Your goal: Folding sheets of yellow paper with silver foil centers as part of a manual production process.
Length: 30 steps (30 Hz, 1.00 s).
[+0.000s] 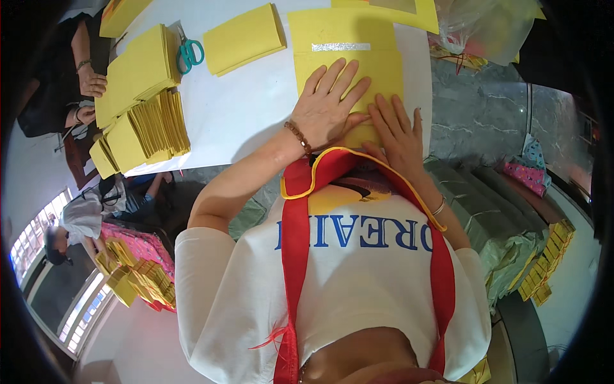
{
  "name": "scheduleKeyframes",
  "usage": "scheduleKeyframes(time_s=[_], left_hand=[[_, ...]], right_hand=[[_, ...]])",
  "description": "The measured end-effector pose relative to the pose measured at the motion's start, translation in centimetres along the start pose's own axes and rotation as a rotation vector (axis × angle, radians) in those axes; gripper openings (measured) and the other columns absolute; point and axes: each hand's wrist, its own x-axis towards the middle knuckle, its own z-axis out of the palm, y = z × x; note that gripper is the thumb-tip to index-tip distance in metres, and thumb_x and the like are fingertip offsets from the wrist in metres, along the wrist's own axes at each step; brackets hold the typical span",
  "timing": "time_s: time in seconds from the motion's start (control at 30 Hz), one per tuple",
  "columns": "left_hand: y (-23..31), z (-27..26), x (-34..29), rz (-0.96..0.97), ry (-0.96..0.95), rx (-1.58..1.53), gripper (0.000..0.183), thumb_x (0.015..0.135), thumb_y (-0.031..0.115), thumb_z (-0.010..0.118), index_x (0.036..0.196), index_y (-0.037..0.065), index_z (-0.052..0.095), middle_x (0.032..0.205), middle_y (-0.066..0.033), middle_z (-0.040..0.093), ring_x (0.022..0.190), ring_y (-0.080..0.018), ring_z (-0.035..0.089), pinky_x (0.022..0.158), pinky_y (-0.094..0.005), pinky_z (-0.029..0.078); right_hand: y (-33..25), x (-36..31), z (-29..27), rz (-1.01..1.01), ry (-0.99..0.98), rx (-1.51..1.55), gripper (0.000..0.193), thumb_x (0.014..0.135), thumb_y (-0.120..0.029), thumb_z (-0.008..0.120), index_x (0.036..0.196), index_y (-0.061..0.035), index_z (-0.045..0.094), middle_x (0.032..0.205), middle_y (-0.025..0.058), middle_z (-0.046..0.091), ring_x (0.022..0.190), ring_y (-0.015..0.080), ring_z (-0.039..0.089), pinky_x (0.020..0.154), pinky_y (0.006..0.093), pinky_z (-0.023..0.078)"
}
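Note:
A yellow paper piece (348, 64), folded across near its top, lies on the white table before me. A shiny silver strip (341, 47) runs across it just above my fingertips. Flat on the paper rests my left hand (329, 102), its fingers spread and pointing away from me. My right hand (395, 131) lies beside it at the paper's lower right, fingers stretched out and thumb partly tucked toward the apron edge. Neither hand grips anything. The paper's near edge is hidden by my hands and the red apron (297, 237).
Left of the paper are a flat yellow stack (245, 40), teal-handled scissors (190, 54) and larger piles of yellow paper pieces (144, 64). Another person's hands (89, 83) touch the far-left pile. Clear plastic bags (483, 25) sit at the upper right; green wrapped bundles (473, 217) stand right of me.

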Motion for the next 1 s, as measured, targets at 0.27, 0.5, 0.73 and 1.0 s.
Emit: scheduleKeyframes(time_s=[0.27, 0.5, 0.73, 1.0], left_hand=[[0.0, -1.6, -0.6, 0.046, 0.064, -0.068, 0.058, 0.074, 0.039, 0.066, 0.121, 0.009, 0.05, 0.127, -0.014, 0.043, 0.11, -0.0301, 0.042, 0.087, -0.0415, 0.035], [1.1, -1.2, -0.9, 0.12, 0.082, 0.305, 0.052, 0.069, 0.025, 0.062, 0.116, 0.002, 0.053, 0.109, -0.0184, 0.054, 0.09, -0.027, 0.052, 0.074, -0.0334, 0.041], [-0.5, -3.8, -0.4, 0.08, 0.164, 0.072, 0.057, 0.06, 0.01, 0.062, 0.116, 0.0, 0.052, 0.105, -0.0138, 0.057, 0.085, -0.0248, 0.054, 0.073, -0.0323, 0.043], [-15.2, -5.9, -2.6, -0.175, 0.453, 0.629, 0.046, 0.073, 0.008, 0.055, 0.119, 0.015, 0.053, 0.113, -0.0007, 0.058, 0.102, -0.016, 0.053, 0.087, -0.0399, 0.035]], right_hand=[[0.0, -0.2, 0.3, 0.041, -0.004, 0.073, 0.057, 0.084, -0.04, 0.055, 0.132, -0.0117, 0.042, 0.143, 0.0058, 0.031, 0.133, 0.0274, 0.025, 0.103, 0.0583, 0.017], [0.3, 1.0, -1.9, 0.211, -0.007, 0.571, 0.04, 0.091, -0.026, 0.046, 0.127, -0.0081, 0.048, 0.135, 0.0133, 0.042, 0.128, 0.0287, 0.034, 0.103, 0.0426, 0.027], [0.9, 2.2, -2.8, 0.482, 0.289, 0.994, 0.041, 0.097, -0.027, 0.032, 0.128, -0.0023, 0.045, 0.131, 0.0151, 0.045, 0.124, 0.0239, 0.04, 0.103, 0.0352, 0.029], [0.7, 1.9, -1.5, 0.563, 0.327, 1.03, 0.042, 0.098, -0.027, 0.03, 0.123, 0.0015, 0.047, 0.125, 0.0135, 0.05, 0.12, 0.0225, 0.043, 0.102, 0.0348, 0.03]])
